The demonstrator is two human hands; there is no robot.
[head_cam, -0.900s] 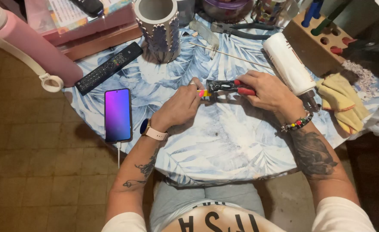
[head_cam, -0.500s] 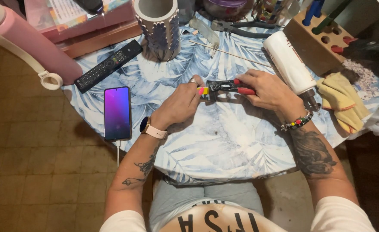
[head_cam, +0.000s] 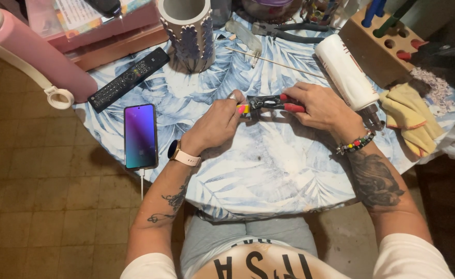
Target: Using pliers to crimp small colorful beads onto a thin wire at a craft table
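right hand (head_cam: 323, 107) clamps red-handled pliers (head_cam: 273, 102) | left hand (head_cam: 218, 124) pinches small yellow-pink piece (head_cam: 243, 109) in plier tips | piece looks light, slippery; hold pliers by handles

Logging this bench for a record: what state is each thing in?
Red-handled pliers: held in right hand, nose closed on small bright piece.
Small yellow-pink piece: pinched by left hand.
Smartphone: screen lit, cable plugged in.
Black remote: lying flat.
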